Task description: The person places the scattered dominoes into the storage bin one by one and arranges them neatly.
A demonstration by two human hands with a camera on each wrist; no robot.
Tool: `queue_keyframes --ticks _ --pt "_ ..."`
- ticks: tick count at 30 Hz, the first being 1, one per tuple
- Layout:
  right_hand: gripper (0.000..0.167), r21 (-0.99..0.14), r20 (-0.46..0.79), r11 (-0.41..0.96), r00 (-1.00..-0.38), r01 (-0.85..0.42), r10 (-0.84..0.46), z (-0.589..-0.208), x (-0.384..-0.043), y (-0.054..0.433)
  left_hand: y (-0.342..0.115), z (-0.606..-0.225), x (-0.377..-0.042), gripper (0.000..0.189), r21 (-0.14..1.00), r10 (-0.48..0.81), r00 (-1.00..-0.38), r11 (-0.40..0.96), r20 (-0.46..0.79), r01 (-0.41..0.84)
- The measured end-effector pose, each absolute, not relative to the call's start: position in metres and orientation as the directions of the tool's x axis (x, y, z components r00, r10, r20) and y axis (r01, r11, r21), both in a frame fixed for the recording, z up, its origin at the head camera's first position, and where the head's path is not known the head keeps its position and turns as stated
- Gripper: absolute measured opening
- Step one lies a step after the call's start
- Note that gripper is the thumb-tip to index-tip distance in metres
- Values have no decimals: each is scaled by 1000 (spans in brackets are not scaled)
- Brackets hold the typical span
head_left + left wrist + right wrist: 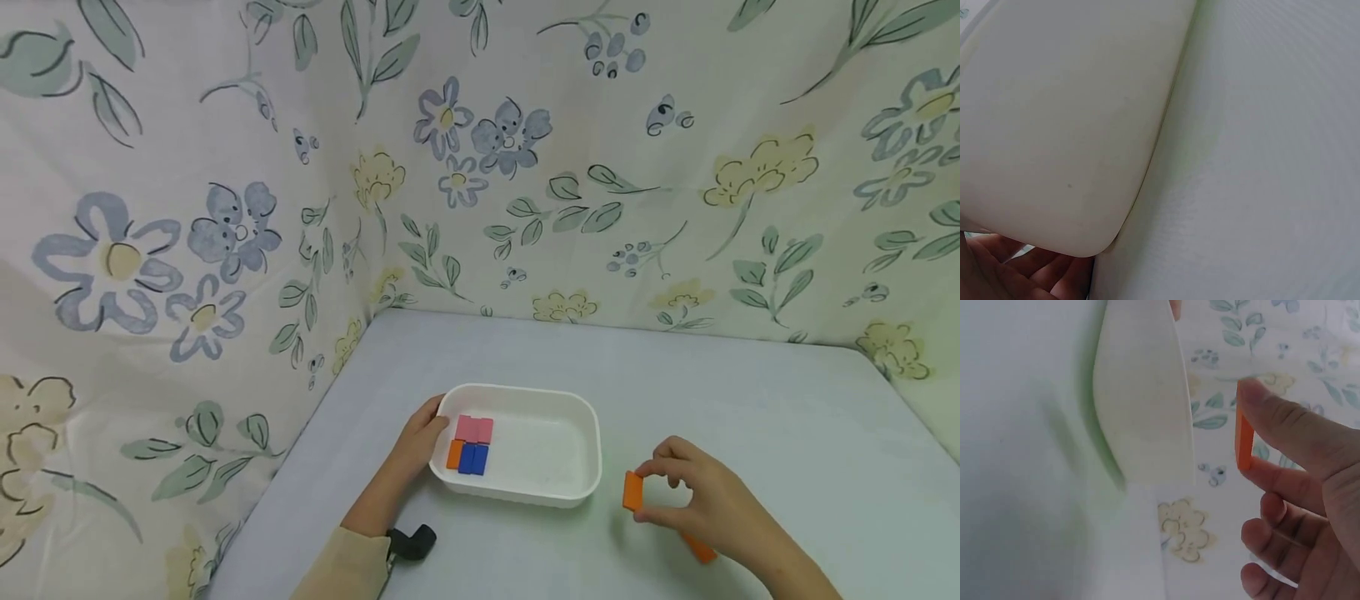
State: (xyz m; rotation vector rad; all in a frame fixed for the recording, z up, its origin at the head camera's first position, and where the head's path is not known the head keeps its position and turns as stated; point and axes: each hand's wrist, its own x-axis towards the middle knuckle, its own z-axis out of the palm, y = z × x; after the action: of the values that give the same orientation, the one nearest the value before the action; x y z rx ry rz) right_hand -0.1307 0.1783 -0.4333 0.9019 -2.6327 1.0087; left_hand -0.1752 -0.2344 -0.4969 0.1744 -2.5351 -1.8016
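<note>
A white plastic tray (543,442) has its left end held by my left hand (415,437), the thumb at the rim. In the left wrist view, curled fingers (1054,272) show at the tray's corner. Inside, at the left, pink tiles (475,430) lie above blue tiles (473,459) and an orange tile (455,454). Right of the tray, my right hand (701,492) pinches another orange tile (633,491) between thumb and index finger, above the table. The right wrist view shows this orange tile (1244,434) edge-on, apart from the tray.
On the white table (540,550), one more orange piece (699,547) lies partly hidden under my right wrist. A black device (412,542) is strapped at my left wrist. Flower-printed cloth (562,167) hangs behind the table and along its left side.
</note>
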Motion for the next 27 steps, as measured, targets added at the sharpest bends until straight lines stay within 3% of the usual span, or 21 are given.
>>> queue_keyframes --ticks 9,16,27 --pt "38 -545 297 627 -827 -557 -477 -421 -146 145 -232 -499 -176 46 942 -99 -994 327 -49 -79" --pt "42 -553 317 590 -804 -588 -503 -419 -162 114 -235 -496 -175 45 939 -99 -995 337 -34 -65" --pt "40 -577 204 659 -866 -484 -457 -415 -184 63 -238 -497 -175 45 939 -77 -997 341 -8 -34"
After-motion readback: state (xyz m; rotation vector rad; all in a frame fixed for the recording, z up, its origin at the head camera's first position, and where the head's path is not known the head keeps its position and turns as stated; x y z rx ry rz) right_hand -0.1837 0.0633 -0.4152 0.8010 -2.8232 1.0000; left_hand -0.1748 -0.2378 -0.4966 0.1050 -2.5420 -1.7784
